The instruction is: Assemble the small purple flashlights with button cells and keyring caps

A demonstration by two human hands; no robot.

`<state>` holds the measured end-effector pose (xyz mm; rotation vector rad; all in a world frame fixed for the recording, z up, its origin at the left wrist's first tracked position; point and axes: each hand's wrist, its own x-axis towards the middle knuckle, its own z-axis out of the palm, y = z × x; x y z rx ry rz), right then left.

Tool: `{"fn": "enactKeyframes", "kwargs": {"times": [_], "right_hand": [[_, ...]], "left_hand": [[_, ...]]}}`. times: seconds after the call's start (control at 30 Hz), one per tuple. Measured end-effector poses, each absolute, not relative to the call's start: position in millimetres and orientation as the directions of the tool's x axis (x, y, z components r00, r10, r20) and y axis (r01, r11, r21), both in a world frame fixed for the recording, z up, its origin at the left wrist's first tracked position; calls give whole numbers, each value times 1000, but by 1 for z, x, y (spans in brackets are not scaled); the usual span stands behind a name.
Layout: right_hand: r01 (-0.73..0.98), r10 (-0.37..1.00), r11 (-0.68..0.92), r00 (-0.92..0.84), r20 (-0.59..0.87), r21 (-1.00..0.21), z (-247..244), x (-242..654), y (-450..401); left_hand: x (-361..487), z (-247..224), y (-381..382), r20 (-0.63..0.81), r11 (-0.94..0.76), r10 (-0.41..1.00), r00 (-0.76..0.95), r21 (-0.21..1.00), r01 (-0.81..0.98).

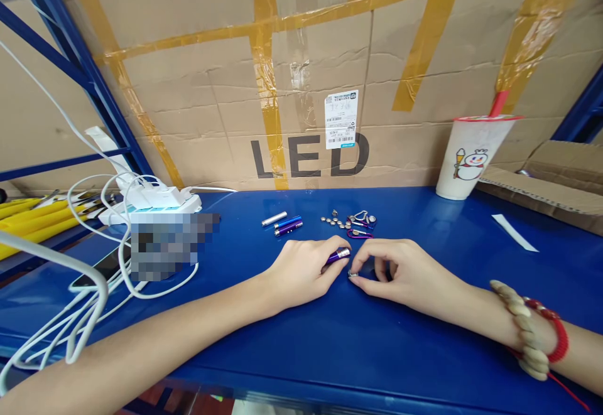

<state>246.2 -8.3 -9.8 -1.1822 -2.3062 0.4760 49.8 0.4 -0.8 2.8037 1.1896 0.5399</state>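
My left hand [301, 272] holds a purple metal tube [336, 256] with a silver end, which points toward my right hand. Between the thumb and forefinger of my right hand [400, 270] is a small silver piece [353, 274], just right of the tube's end. Beyond my left hand lie a silver tube [274, 218], a blue tube [288, 221] and another purple tube [288, 228]. Several small button cells [335, 221] are scattered beyond my fingers, beside purple and silver carabiner clips [360, 234].
A drink cup [471, 161] stands at the back right of the blue table [282, 352], near a white strip [515, 233] and an open carton [556, 179]. White cables, a power strip [155, 204] and a phone [101, 270] lie left. Cardboard [188, 107] stands behind.
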Motion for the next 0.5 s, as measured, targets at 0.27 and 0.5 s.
{"fn": "enactKeyframes", "kwargs": {"times": [0.27, 0.5], "right_hand": [[662, 815, 579, -483, 319, -477, -12, 248, -6], [647, 814, 579, -487, 315, -496, -12, 249, -3]], "left_hand": [[50, -2, 2, 308, -694, 717, 625, 235, 680], [48, -2, 1, 306, -698, 716, 628, 296, 652]]}}
